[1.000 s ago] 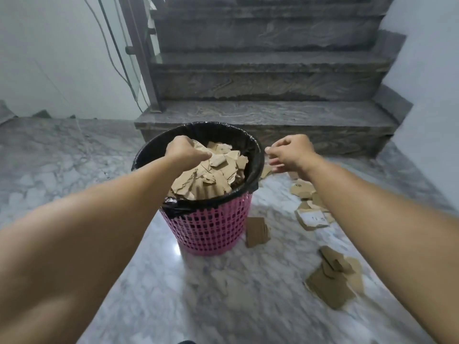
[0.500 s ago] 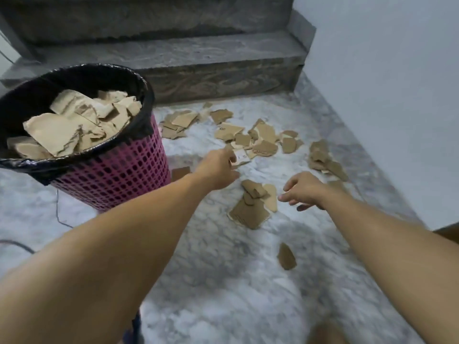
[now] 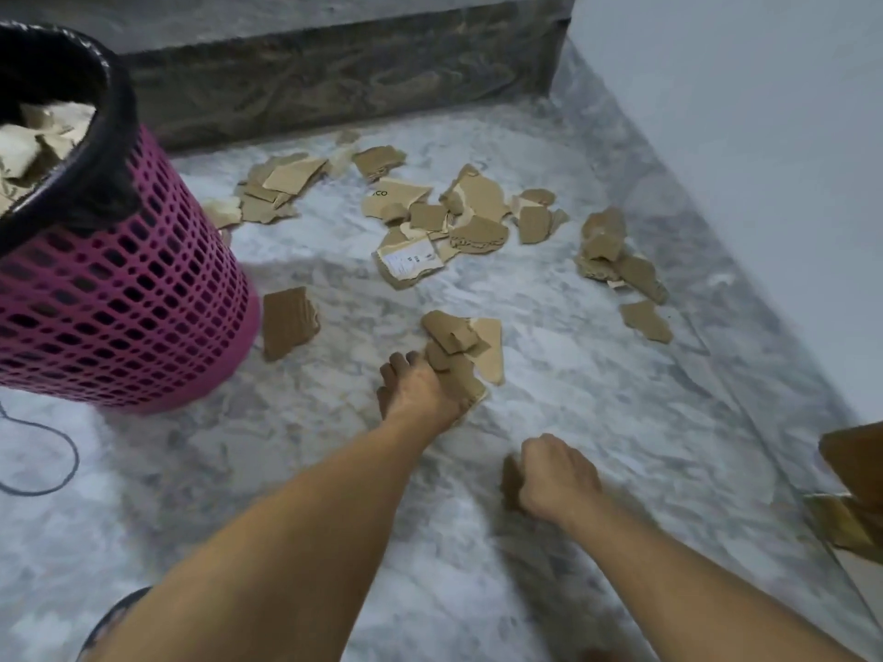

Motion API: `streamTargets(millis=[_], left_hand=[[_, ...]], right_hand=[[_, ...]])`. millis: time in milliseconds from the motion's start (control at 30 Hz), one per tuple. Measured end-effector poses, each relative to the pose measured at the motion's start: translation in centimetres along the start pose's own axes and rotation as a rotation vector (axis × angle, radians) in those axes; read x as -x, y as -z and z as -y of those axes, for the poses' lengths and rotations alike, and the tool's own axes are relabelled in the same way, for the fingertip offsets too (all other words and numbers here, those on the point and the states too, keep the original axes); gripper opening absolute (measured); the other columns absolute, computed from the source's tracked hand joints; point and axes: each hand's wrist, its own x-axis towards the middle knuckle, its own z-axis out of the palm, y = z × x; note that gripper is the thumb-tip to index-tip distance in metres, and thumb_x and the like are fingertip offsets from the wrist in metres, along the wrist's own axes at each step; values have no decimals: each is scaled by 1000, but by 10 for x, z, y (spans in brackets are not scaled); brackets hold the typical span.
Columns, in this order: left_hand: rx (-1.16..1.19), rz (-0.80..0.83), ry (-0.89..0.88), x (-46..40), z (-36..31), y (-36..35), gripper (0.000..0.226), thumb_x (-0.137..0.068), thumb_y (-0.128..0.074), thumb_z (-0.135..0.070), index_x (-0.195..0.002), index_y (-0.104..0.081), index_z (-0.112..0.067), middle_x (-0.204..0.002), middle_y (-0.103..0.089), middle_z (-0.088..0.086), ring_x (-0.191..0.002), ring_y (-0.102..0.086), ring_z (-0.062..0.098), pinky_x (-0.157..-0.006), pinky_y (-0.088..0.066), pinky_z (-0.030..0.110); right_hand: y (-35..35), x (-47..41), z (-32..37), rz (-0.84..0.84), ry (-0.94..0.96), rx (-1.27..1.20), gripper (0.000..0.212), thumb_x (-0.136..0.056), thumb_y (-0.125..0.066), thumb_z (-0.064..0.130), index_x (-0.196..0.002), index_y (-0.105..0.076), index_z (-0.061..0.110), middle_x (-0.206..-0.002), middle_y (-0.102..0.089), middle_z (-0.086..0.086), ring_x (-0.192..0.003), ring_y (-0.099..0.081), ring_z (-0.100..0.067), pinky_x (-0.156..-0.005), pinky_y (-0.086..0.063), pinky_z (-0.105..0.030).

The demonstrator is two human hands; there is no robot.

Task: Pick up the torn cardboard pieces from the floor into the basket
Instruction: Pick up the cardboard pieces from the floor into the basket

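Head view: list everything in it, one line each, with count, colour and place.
basket: one, pink mesh with black liner, far left, holding cardboard.
cardboard pieces: many, brown, scattered on the floor between basket and wall.
labelled piece: one, brown with white label, centre.
floor: grey-white marble.
stair step: one, dark stone, top.
wall: pale, right.
cable: one, dark, lower left.
boxes: brown, right edge, cut off.
left hand: on the nearest pile.
right hand: closed on a brown scrap.
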Motion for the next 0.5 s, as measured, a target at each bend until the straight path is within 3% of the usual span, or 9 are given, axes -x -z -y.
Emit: streamTargets(millis=[100, 167, 267, 400, 500], left_hand=[[-18, 11, 44, -5, -3, -8, 91, -61, -85, -45, -129, -34, -11, -134, -30, 10, -127, -33, 28, -97, -43, 40], [14, 40, 66, -10, -4, -9, 90, -61, -87, -39, -129, -34, -12, -134, -31, 11, -127, -35, 28, -98, -43, 39], [27, 47, 75, -17, -3, -10, 83, -64, -84, -32, -128, -35, -15, -135, -38, 10, -128, -37, 28, -100, -40, 38], [30, 9, 147, -24, -6, -13, 77, -65, -81, -28, -127, -35, -17, -134, -33, 8, -129, -29, 27, -100, -35, 41], [83, -2, 196, -26, -7, -16, 72, -67, -79, -27, -125, -37, -17, -135, -24, 7, -127, -27, 28, -97, -37, 43]], right_hand=[[8, -18, 5, -35, -32, -100, 11, -86, -58, 15, -95, -62, 15, -103, -63, -8, -99, -63, -30, -70, -46, -31], [24, -37, 6, -137, -72, -256, 14, -90, -58, 28, -94, -67, 17, -104, -67, -9, -98, -64, -31, -70, -44, -29], [56, -69, 15, -256, -74, -394, 21, -94, -58, 29, -102, -65, 12, -111, -65, -15, -103, -60, -34, -72, -41, -32], [89, -110, 44, -255, -69, -422, 39, -99, -47, 36, -123, -56, 7, -135, -42, -16, -126, -38, -37, -96, -40, -45], [91, -131, 66, -179, -36, -399, 41, -97, -49, 39, -129, -51, 14, -142, -32, -12, -131, -31, -35, -103, -35, -47]])
